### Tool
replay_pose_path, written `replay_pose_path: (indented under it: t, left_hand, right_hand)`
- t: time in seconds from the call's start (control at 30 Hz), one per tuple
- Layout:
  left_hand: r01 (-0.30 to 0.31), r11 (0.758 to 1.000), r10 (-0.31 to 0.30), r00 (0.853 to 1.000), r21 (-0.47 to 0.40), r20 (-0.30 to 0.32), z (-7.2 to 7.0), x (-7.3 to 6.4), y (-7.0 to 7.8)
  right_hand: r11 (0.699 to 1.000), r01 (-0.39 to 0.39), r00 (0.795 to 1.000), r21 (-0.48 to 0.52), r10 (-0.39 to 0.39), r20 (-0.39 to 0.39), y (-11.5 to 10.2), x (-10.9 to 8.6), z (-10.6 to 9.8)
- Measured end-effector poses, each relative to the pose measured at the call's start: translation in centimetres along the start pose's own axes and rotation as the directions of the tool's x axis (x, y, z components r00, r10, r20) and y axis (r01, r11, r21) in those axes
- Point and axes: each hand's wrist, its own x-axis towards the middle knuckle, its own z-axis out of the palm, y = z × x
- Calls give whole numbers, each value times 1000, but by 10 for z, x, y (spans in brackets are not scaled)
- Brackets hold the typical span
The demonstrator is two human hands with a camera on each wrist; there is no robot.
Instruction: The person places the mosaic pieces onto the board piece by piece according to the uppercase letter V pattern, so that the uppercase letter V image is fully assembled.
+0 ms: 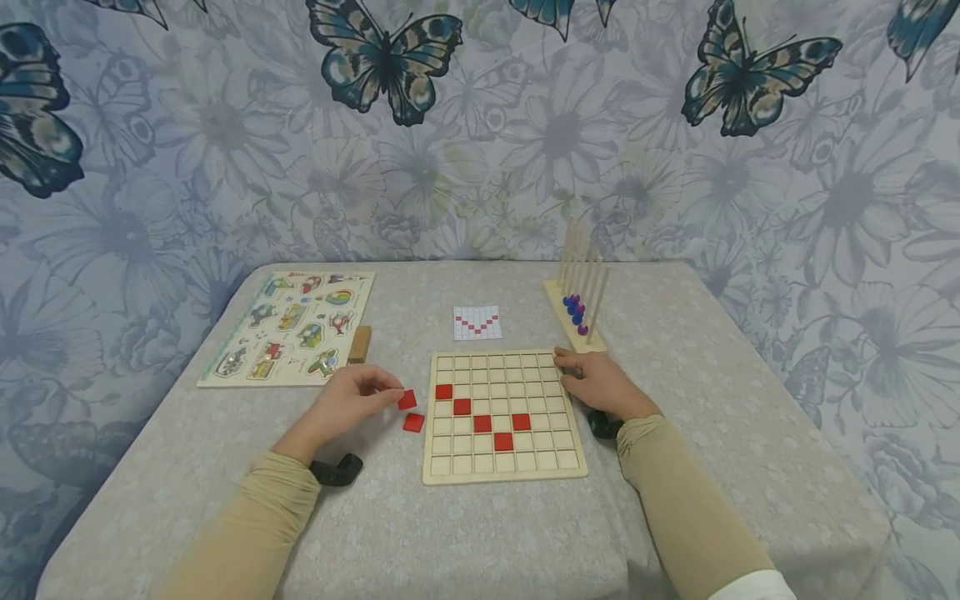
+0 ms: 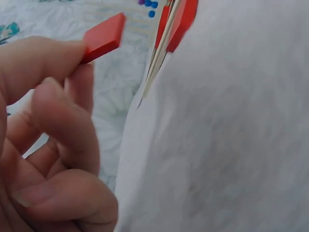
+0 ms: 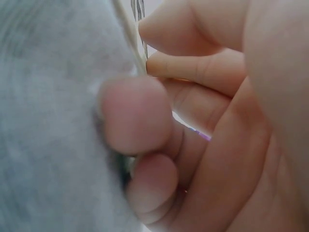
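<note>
A wooden grid board (image 1: 505, 479) lies flat, with several red square tiles (image 1: 503, 442) in its cells. Off its left side, my left hand (image 1: 348, 407) pinches a red tile (image 2: 105, 37) between thumb and forefinger, a little above the table. Another loose red tile (image 1: 413, 422) lies just below that hand, beside the board. At the board's upper right corner, my right hand (image 1: 606, 383) holds the edge with its fingertips. In the right wrist view its other fingers (image 3: 137, 116) are curled near the cloth.
A small pattern card (image 1: 477, 323) with red squares lies behind the board. To the right rear stands a wooden peg rack (image 1: 555, 296) with blue and purple beads. A picture puzzle board (image 1: 288, 333) and a small wooden block (image 1: 360, 344) lie at the left.
</note>
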Motion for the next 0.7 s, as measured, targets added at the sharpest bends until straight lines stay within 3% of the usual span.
replay_pose_path:
  t: [0.4,0.57,0.7]
  left_hand:
    - [39,998,-41,999,-52,-35,13,5,4]
    - [20,998,-24,998,-66,-63,18,6,10]
    - [13,997,-16,999,-74,-40,27,5,18]
  right_hand:
    - [1000,-2,1000,-4,2,-3,1,-1,-1]
    - [1000,7,1000,20,-7,5,1,0,-1]
    - [999,6,1000,37,-6,7,2,1,0]
